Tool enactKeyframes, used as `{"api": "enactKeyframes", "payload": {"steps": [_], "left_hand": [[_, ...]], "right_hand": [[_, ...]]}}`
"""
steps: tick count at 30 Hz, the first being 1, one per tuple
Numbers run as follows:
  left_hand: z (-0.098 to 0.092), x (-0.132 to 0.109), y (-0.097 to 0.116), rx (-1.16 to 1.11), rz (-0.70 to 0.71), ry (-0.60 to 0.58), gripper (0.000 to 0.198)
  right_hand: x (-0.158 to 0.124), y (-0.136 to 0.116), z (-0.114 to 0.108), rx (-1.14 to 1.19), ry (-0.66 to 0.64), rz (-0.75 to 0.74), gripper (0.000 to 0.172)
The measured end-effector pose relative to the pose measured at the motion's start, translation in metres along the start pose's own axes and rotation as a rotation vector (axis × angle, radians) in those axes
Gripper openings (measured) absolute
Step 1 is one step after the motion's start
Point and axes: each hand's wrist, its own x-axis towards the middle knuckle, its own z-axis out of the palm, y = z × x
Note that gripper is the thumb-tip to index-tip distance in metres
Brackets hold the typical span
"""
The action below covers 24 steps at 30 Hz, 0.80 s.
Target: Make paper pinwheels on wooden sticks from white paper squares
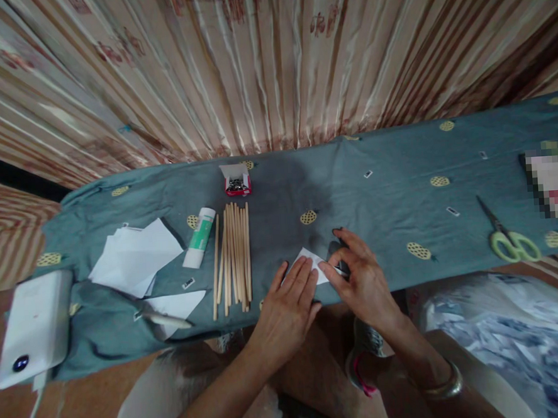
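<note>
A small piece of white paper (pixel 322 276) lies near the front edge of the cloth-covered table. My left hand (pixel 287 303) rests on it with fingers stretched out and flat, pressing it down. At the paper's right side, my right hand (pixel 359 280) has its thumb and bent index finger on the edge, in a pinch. Part of the sheet is hidden under the fingers. Something dark (pixel 337 254) shows between the fingers of my right hand; its kind cannot be made out.
Left of my hands lie wooden sticks (pixel 236 256), a glue stick (pixel 199 239) and white paper sheets (pixel 133 259). A small open box (pixel 238 185) of metal pieces stands behind. Green-handled scissors (pixel 512 245) lie right; a white power bank (pixel 35 328) with a cable sits far left.
</note>
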Motion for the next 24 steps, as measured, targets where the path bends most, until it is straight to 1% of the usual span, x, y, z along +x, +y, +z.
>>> {"api": "enactKeyframes", "payload": {"steps": [5, 9, 16, 21, 24], "left_hand": [[0.001, -0.002, 0.0, 0.032, 0.002, -0.035, 0.048], [0.002, -0.003, 0.001, 0.041, -0.002, -0.073, 0.051], [-0.001, -0.004, 0.0, 0.042, -0.003, -0.083, 0.049], [-0.004, -0.015, -0.003, 0.066, -0.011, -0.058, 0.049], [-0.006, -0.025, -0.005, 0.093, -0.013, -0.038, 0.049]], "right_hand": [[-0.006, 0.0, -0.004, 0.022, -0.035, 0.015, 0.028], [-0.01, 0.0, -0.005, 0.028, -0.05, 0.02, 0.026], [-0.013, 0.002, -0.004, 0.042, -0.04, 0.041, 0.022], [-0.017, 0.013, -0.008, 0.107, -0.04, 0.077, 0.018], [-0.017, 0.019, -0.01, 0.149, -0.033, 0.066, 0.015]]}}
